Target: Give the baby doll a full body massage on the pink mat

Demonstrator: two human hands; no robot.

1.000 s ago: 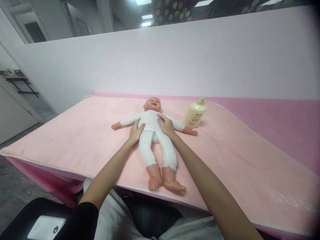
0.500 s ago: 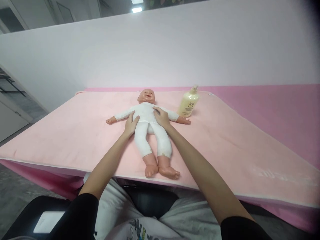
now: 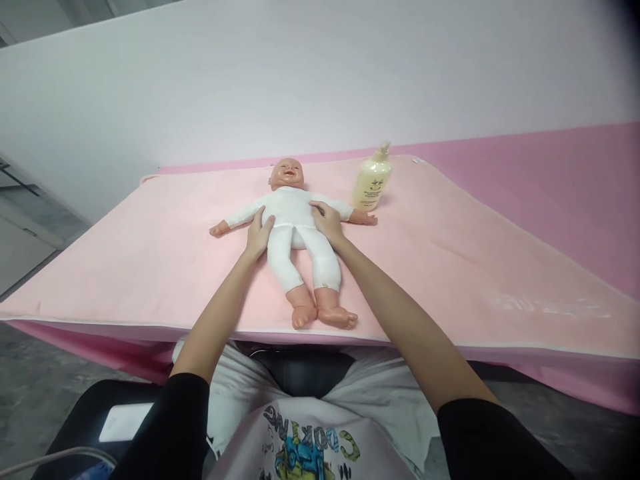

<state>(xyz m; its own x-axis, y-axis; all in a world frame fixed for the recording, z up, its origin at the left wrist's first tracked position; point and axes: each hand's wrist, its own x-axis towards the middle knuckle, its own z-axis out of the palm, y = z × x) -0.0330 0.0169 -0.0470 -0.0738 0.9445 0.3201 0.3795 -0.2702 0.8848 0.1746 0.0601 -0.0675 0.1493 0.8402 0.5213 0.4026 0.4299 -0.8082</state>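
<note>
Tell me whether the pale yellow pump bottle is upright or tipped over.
Upright: the pale yellow pump bottle stands on its base on the pink towel, pump head on top.

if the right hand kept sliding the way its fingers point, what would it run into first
The right hand points up along the white-suited baby doll, so it would likely meet the doll's chest and right shoulder first; depth is hard to judge.

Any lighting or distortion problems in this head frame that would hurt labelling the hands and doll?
Head view: lighting is soft and even, without harsh shadows; the left hand, right hand, doll and lotion bottle look acceptably sharp. Wide-angle distortion bends the pink towel edges, the top-right corner darkens, and faint glare sits on the towel's right side.
</note>
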